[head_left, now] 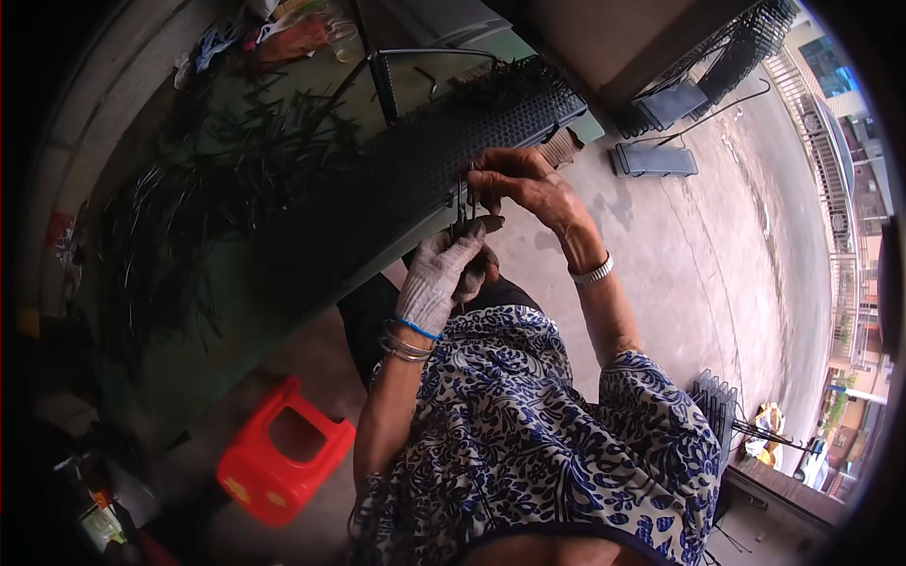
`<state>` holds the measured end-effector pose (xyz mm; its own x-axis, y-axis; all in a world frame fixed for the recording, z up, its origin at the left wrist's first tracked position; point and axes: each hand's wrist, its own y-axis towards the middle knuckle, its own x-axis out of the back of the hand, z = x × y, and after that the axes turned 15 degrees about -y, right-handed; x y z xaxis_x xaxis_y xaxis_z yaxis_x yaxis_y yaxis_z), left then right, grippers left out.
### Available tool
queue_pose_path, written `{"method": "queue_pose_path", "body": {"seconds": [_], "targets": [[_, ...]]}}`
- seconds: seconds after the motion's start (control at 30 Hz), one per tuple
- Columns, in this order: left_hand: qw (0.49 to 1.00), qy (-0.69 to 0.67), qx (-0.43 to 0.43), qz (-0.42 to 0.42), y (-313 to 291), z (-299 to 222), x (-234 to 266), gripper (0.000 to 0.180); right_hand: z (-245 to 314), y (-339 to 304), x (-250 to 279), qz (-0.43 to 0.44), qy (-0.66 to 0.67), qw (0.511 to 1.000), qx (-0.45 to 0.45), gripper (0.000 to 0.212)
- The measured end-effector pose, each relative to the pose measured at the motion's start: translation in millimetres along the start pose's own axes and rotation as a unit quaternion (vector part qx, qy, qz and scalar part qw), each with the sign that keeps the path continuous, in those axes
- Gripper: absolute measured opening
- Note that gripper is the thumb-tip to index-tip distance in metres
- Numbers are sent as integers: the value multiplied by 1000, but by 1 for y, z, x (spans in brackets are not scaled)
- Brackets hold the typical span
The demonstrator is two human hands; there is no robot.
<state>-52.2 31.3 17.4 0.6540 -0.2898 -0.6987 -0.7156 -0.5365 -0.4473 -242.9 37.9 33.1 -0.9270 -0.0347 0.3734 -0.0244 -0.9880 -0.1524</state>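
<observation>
My left hand [444,269], in a greyish-white knit glove, is closed round a few thin dark rods [461,203] that stick up past its fingers. A dark, flat, pointed piece [493,224] also pokes out beside the gloved fingers; its kind is hard to make out. Bare, with a metal band at the wrist, my right hand [528,184] pinches the upper end of one rod just above the glove. Both hands are over the front edge of a black mesh panel [444,141], which lies on a green table [222,363].
A heap of loose black strips [236,160] covers much of the table's left part. Below it on the floor sits a red plastic stool [283,462]. Dark wire racks [661,158] stand at the far right, and more wire frames [714,415] are near my right elbow.
</observation>
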Motion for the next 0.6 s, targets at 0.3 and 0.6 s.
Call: {"method": "queue_pose_path", "body": {"seconds": [0.3, 0.6], "targets": [[993, -52, 55, 92, 17, -2, 11, 32, -8, 7, 10, 56, 15, 998, 19, 23], [984, -146, 12, 97, 32, 9, 23, 32, -16, 16, 17, 37, 22, 998, -35, 23]]}}
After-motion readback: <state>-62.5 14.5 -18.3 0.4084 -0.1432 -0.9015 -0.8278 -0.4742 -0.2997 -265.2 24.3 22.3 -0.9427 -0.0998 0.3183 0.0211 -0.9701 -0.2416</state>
